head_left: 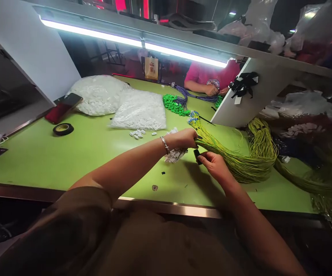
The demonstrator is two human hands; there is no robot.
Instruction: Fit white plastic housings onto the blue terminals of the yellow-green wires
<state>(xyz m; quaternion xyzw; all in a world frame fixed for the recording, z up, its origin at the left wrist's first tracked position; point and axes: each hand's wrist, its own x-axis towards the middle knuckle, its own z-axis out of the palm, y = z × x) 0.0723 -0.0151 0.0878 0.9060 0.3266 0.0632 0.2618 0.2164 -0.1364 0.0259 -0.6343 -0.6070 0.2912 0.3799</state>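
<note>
My left hand [186,138] is closed around a bundle of thin yellow-green wires [229,155]. White plastic connectors [175,154] cluster below and behind that wrist, at the near end of the bundle. Just to the right, my right hand [214,164] pinches a short black strip [197,156] between thumb and fingers, close below the held wires. Whether the strip touches the wires, I cannot tell. From the left hand the wires sweep right across the green table [96,157].
Clear bags of white connectors [139,111] lie at the back. A black tape roll [63,129] and a phone [70,100] are at left. More yellow-green wires [260,138] lie at right, beside a white partition [237,96]. Across the table, a person in pink [200,74] handles purple wires.
</note>
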